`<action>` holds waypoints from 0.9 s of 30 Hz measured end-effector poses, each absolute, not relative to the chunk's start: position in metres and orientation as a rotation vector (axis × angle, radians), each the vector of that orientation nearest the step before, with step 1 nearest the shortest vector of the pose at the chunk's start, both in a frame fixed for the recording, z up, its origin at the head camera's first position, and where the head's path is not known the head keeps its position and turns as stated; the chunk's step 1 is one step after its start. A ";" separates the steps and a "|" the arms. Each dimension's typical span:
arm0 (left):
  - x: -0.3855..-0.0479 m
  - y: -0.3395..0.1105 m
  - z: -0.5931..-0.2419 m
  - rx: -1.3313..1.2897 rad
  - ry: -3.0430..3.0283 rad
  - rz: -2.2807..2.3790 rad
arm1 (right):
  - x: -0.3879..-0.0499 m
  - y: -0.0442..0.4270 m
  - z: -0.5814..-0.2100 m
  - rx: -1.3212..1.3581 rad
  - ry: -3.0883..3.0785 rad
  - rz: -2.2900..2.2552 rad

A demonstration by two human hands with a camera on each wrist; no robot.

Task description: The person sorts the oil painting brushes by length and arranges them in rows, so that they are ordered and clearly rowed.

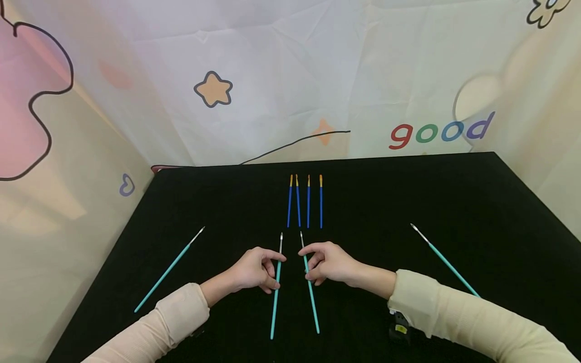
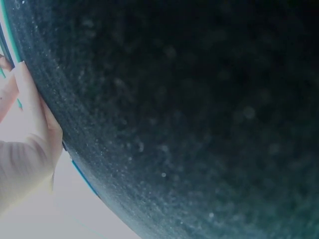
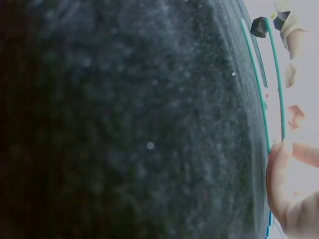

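In the head view my left hand [image 1: 255, 268] holds a teal paintbrush [image 1: 274, 312] by its upper part, index finger and thumb on the handle. Its white-tipped end points away from me. Close by, my right hand [image 1: 333, 261] grips a second teal paintbrush [image 1: 314, 310] in the same way, tilted slightly. Past the fingertips lie several blue paintbrushes [image 1: 308, 201] with orange-brown bristles, side by side. The left wrist view catches the left hand [image 2: 30, 129] at its edge; the right wrist view shows the right hand [image 3: 289, 184] with a teal handle [image 3: 279, 84] at the fingertips.
A teal paintbrush [image 1: 165, 275] lies slanted on the left of the black table [image 1: 372, 201], and another [image 1: 451, 264] slants on the right, its lower end meeting the right sleeve [image 1: 476, 315]. A printed curtain [image 1: 281, 80] hangs behind the table.
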State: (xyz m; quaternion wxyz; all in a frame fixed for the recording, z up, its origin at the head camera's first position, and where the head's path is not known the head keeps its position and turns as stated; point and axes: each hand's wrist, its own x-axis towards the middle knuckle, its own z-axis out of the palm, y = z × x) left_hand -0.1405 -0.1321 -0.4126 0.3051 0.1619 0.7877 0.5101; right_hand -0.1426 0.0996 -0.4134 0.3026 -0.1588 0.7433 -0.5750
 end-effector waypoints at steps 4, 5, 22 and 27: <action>-0.140 -0.131 -0.412 0.435 2.090 1.352 | -0.142 0.097 -0.413 -0.408 1.983 -1.508; -0.140 -0.131 -0.412 0.436 2.091 1.355 | -0.141 0.096 -0.414 -0.407 1.987 -1.503; -0.139 -0.132 -0.412 0.448 2.086 1.370 | -0.139 0.080 -0.416 -0.408 2.098 -1.471; -0.139 -0.133 -0.412 0.448 2.086 1.371 | -0.140 0.078 -0.417 -0.447 2.142 -1.431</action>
